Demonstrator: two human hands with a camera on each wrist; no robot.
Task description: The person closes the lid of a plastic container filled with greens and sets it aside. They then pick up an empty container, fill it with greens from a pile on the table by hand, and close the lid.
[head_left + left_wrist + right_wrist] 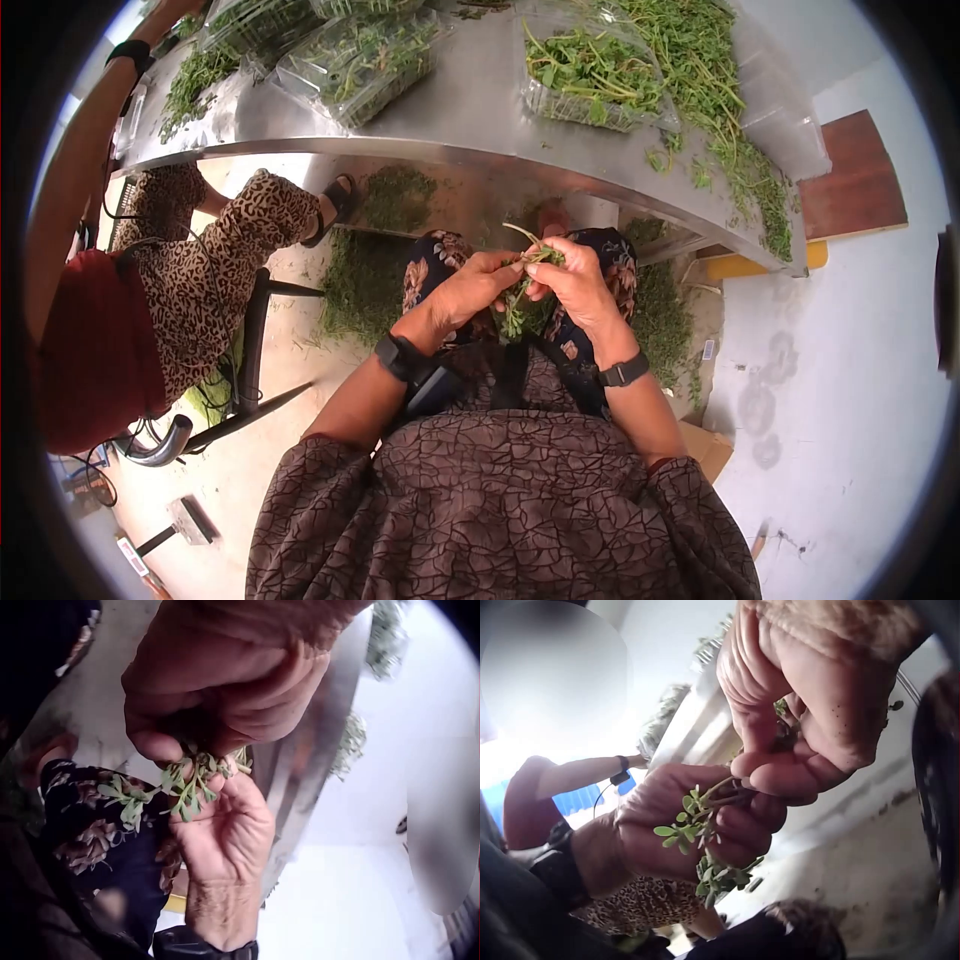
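Note:
Both hands meet over the lap, fingertips close together around a leafy green sprig (515, 316). My left hand (475, 288) grips its stems between curled fingers and thumb. Thumb and fingertips of my right hand (577, 285) pinch the same sprig. A pale stem sticks up above the fingers in the head view. Small rounded leaves (191, 793) hang below the left fingers in the left wrist view. From the right wrist side, the leaves (676, 831) spill across the left hand, and the right fingertips press at the stem. The fingers partly hide the stems.
A metal table (470, 130) ahead bears clear plastic boxes of greens (595, 75) and a loose heap of greens (690, 60). More greens (370, 280) lie on the floor below. At the left sits another person in leopard-print trousers (215, 240). A brush (190, 522) lies lower left.

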